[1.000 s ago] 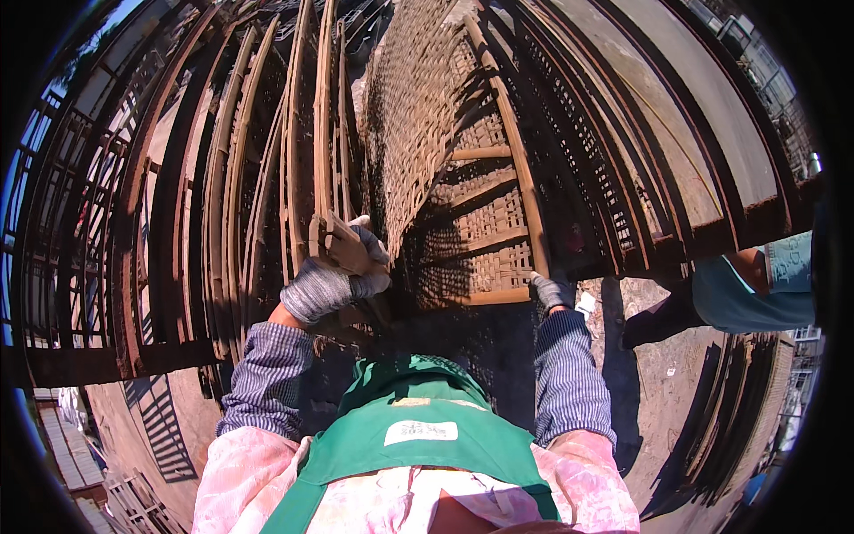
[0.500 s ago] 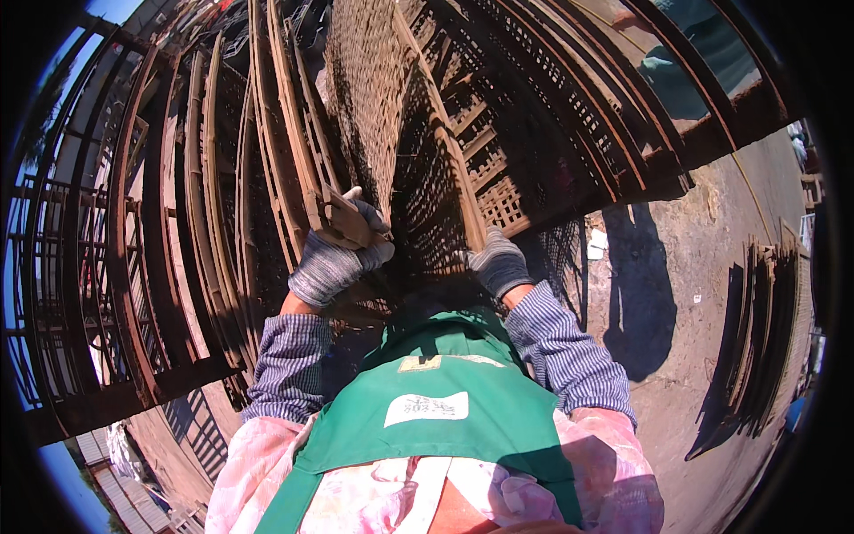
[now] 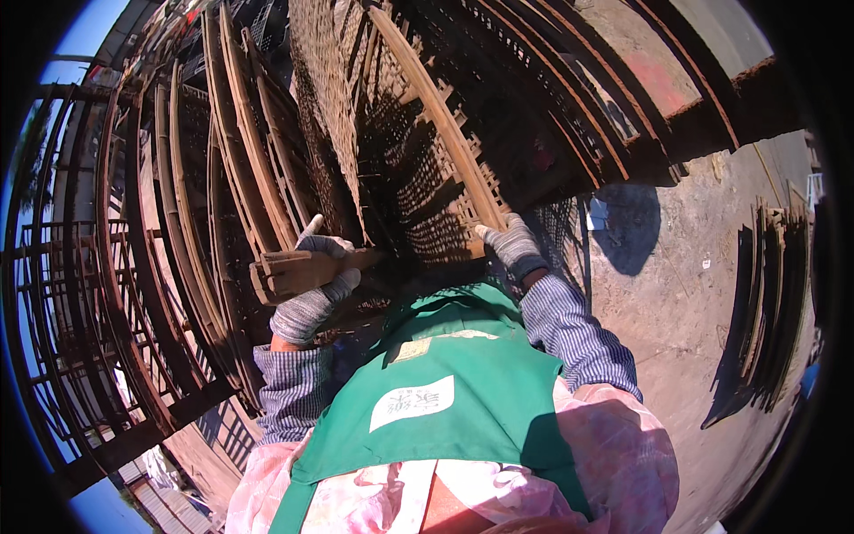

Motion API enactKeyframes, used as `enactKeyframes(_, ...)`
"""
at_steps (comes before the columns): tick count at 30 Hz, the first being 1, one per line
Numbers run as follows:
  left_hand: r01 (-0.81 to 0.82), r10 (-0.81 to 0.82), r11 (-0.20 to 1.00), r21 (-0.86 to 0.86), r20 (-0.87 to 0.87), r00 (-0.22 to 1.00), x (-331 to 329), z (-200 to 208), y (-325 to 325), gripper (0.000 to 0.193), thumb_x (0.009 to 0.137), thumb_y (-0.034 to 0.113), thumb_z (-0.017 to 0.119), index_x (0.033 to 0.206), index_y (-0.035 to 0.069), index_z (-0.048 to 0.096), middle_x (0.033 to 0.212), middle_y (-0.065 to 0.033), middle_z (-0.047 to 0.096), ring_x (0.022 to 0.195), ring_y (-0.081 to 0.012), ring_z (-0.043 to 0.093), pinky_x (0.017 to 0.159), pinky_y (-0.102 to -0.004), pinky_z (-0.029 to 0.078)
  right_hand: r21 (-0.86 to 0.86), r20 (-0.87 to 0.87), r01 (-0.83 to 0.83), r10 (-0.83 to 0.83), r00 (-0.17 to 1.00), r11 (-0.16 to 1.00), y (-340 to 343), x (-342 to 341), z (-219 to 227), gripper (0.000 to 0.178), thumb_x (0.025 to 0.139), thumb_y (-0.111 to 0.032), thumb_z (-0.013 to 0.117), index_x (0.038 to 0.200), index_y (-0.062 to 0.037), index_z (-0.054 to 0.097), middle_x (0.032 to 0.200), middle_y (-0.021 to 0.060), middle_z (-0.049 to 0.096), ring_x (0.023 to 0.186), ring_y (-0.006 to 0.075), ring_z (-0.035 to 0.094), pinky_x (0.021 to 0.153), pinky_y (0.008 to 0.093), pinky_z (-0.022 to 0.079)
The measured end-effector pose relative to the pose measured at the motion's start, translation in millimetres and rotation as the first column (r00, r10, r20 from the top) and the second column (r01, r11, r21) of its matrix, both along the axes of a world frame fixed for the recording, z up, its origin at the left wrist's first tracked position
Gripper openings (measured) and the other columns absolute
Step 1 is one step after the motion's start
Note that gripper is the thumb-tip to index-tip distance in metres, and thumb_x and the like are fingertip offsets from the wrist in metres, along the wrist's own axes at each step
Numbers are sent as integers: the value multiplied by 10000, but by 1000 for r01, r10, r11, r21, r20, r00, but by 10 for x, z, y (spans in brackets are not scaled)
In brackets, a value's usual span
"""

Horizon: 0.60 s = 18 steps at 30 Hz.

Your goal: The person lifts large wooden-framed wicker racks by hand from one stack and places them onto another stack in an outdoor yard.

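My two hands have come nearer to my chest than a second ago, and the woven frame [image 3: 418, 151] now stands steeper in front of me, so I judge I am pulling it free from the stack of frames [image 3: 213, 187] at nine o'clock. My left hand [image 3: 311, 285] is closed around the frame's wooden corner, fingers wrapped over it. My right hand [image 3: 509, 242] is closed on the long side rail [image 3: 445, 125] at one o'clock. The frame is a brown wooden rectangle with cross slats and a fine woven mat, dusty and worn.
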<state>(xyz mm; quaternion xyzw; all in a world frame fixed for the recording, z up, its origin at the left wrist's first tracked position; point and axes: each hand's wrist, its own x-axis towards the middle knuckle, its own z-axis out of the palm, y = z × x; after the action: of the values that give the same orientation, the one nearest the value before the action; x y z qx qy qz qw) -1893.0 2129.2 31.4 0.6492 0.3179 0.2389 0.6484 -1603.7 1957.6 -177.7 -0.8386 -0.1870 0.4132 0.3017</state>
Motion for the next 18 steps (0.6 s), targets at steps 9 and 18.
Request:
enactKeyframes(9, -114, 118, 992, 63, -71, 990, -5, -38, -88, 507, 717, 17, 711, 1158, 28, 461, 995, -46, 597, 1013, -191, 591, 1169, -459, 232, 308, -220, 223, -159, 962, 925, -216, 887, -297, 424, 779, -266, 769, 1113, -30, 655, 1003, 108, 686, 869, 205, 647, 745, 340, 525)
enactKeyframes(18, -54, 59, 993, 102, -50, 997, -171, -125, -32, 877, 741, -53, 697, 1481, 57, 238, 1058, -56, 605, 961, -162, 607, 930, -300, 502, 249, -636, 656, -390, 665, 712, 208, 815, 659, 448, 825, -207, 731, 1182, 17, 579, 977, 117, 673, 801, 209, 669, 628, 335, 570)
